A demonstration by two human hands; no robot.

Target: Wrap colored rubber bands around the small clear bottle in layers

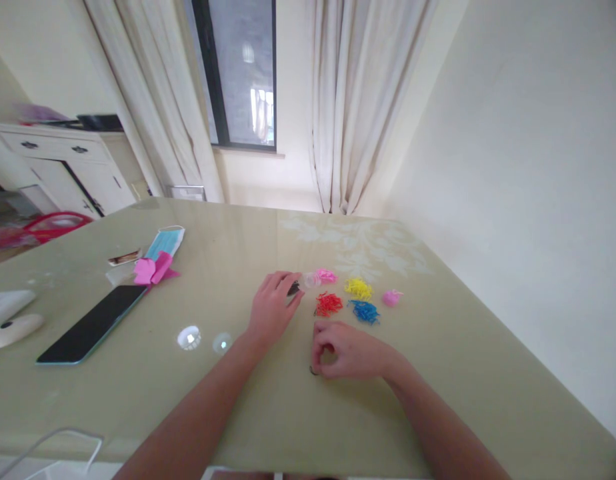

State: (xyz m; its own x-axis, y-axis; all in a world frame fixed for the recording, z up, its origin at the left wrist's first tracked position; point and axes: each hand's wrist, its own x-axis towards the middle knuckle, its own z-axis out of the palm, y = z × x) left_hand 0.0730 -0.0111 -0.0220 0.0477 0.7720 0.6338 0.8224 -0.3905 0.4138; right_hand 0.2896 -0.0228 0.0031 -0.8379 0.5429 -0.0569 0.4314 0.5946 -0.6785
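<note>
Right hand (351,350): fingertips together, apparently pinching a small dark strand (313,371) against the tabletop (268,413); so thin a piece calls for a fine, light grip. Beyond the pinch, red pieces (329,305); left of these, left hand (271,310), thumb and fingers apart around a dark pile (293,289).

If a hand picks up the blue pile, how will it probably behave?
The blue pile looks like many thin pieces, so it probably will not lift as one. Ends stick out at its edge, so some may drop. Being so thin, they are likely light.
</note>
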